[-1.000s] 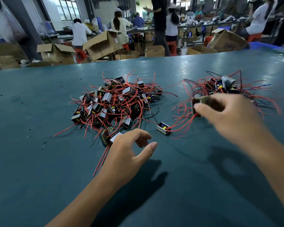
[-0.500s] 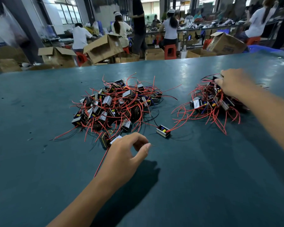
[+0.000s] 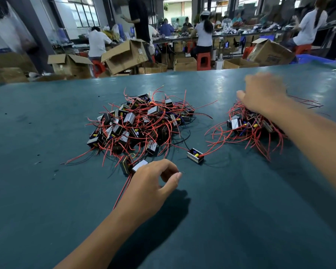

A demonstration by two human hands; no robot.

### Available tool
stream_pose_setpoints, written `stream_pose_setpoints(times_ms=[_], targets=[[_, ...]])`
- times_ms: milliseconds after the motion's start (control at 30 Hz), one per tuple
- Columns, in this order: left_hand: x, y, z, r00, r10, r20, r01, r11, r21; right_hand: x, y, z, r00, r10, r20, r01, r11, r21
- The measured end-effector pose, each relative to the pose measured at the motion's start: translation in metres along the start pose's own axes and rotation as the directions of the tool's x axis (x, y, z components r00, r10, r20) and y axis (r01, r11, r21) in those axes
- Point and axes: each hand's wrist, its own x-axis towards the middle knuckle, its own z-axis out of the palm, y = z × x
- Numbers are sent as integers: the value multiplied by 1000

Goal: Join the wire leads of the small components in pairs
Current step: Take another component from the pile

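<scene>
The right hand point(image 3: 264, 92) is motion-blurred over the far side of the smaller pile point(image 3: 248, 125), so its fingers and whatever they touch cannot be made out. Nearer than the big pile point(image 3: 142, 123), the left hand point(image 3: 149, 183) covers part of a component point(image 3: 139, 165) and its red leads. Both forearms are cut off by the picture's edges.
</scene>
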Motion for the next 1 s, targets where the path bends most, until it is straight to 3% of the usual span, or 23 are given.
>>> stream_pose_setpoints(times_ms=[133, 233, 367, 500, 600, 800, 1000], targets=[[6, -17, -4, 997, -26, -75, 43, 971, 237, -49, -62, -17, 955, -294, 27, 251, 855, 454], [13, -34, -20, 977, -104, -186, 169, 911, 377, -90, -98, -20, 904, -428, -2, 342, 719, 605], [14, -47, -28, 968, -210, -138, 251, 760, 600, -128, -107, -8, 905, -424, 46, 311, 730, 608], [14, -46, -28, 965, -220, -146, 259, 688, 678, -152, -91, 4, 918, -382, 110, 291, 833, 471], [15, -47, -30, 963, -235, -135, 259, 649, 715, -173, -79, 7, 919, -389, 59, 313, 814, 489], [11, -41, -29, 973, -194, -124, 227, 713, 664, -203, -66, 10, 933, -360, 2, 268, 699, 663], [13, -27, -31, 987, 32, -157, 33, 919, 393, -204, -62, 14, 926, -376, 15, 260, 668, 697]])
